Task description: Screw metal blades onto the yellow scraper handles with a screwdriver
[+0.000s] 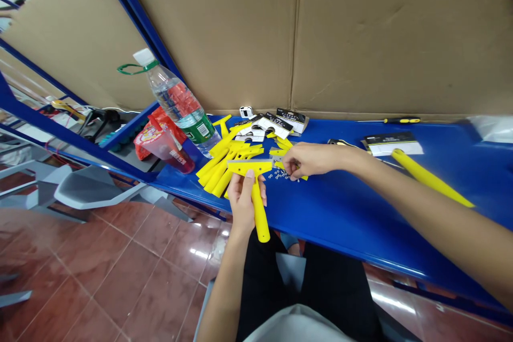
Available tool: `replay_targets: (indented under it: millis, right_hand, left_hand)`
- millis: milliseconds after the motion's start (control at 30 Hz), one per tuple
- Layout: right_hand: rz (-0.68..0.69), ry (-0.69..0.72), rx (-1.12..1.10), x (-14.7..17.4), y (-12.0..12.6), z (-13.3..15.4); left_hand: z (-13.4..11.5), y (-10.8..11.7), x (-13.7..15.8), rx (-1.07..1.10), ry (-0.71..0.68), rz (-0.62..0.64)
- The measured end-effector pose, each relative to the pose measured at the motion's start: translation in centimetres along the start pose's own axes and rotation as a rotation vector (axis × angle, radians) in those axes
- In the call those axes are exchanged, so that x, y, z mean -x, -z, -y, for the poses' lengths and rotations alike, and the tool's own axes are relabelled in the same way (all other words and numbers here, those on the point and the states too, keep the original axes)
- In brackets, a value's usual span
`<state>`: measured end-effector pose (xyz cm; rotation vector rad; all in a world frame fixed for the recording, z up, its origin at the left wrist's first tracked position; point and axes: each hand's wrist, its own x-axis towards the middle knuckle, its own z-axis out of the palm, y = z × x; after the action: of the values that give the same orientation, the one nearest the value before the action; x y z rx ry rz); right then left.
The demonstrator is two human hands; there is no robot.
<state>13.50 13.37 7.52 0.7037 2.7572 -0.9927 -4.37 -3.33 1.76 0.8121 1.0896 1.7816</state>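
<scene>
Gripping a yellow scraper (260, 214) upright by its handle, our left hand (246, 192) is curled closed, thumb across the neck below the wide head. Taking that scraper as the clock's centre, we have our right hand (300, 160) at 2 o'clock, fingers bent in and tips close together; we cannot tell whether it pinches anything. It blocks part of the small metal pieces (277, 174) scattered on the blue table (340, 214).

At 10 o'clock we see a heap of yellow scrapers (218, 168), and past it a reddish cup (180, 159) and a red packet (160, 123). A large clear bottle (192, 112) stands at 11 o'clock, crowding the heap's far side. Black-and-white cards (278, 125) overlap between 12 and 1. At 2 o'clock a yellow-and-black screwdriver (403, 121) lies near the cardboard wall (380, 37); nearer 3, 1 more card (393, 145) touches or nearly touches a long yellow handle (430, 176), beyond our right forearm.

On the bottle we find a green label with a barcode, its brand too small for us to read. The cup carries pale characters, the packet light lettering, and the cards fine print on black headers, all illegible to us.
</scene>
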Motion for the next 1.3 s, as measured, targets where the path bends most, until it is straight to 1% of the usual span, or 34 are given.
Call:
replay_targets:
  millis: [133,300,500,600,733,833,1000,1067,1100,1167,1300]
  right_hand:
    - [-0.024,0.032,0.033,-0.1,0.0,0.6]
    - [-0.01,-0.002,0.071,-0.1,-0.2,1.2]
    - [-0.002,-0.03,0.094,-0.5,-0.7,1.3]
    - [0.001,-0.022,0.12,-0.6,-1.1,1.2]
    - [-0.028,-0.019,0.166,-0.6,-1.3,1.0]
    - [-0.107,0.025,0.164,-0.2,-0.8,0.9]
    - [-0.432,0.144,0.071,0.5,0.2,1.9]
    - [-0.519,0.2,0.041,0.4,0.0,2.8]
    - [-0.536,0.23,0.032,0.3,-0.3,3.2]
    - [-0.529,0.273,0.033,0.0,-1.2,3.9]
    - [-0.488,0.292,0.062,-0.8,-2.8,4.3]
  left_hand:
    - [0.0,0.0,0.0,0.004,0.001,0.007]
    - [0.0,0.0,0.0,0.012,-0.004,0.024]
    - [-0.1,-0.1,0.0,0.001,0.007,0.04]
    - [-0.2,-0.2,0.0,-0.007,0.023,0.045]
    - [-0.4,-0.3,0.0,-0.037,0.068,0.051]
    - [-0.4,-0.5,-0.2,-0.063,0.096,0.058]
    - [-0.2,-0.6,-0.3,-0.13,0.136,0.074]
    - [-0.1,-0.6,-0.4,-0.158,0.146,0.09]
    - [-0.1,-0.5,-0.4,-0.17,0.151,0.104]
    - [0.0,-0.5,-0.5,-0.191,0.158,0.146]
    - [0.1,-0.2,-0.7,-0.232,0.161,0.223]
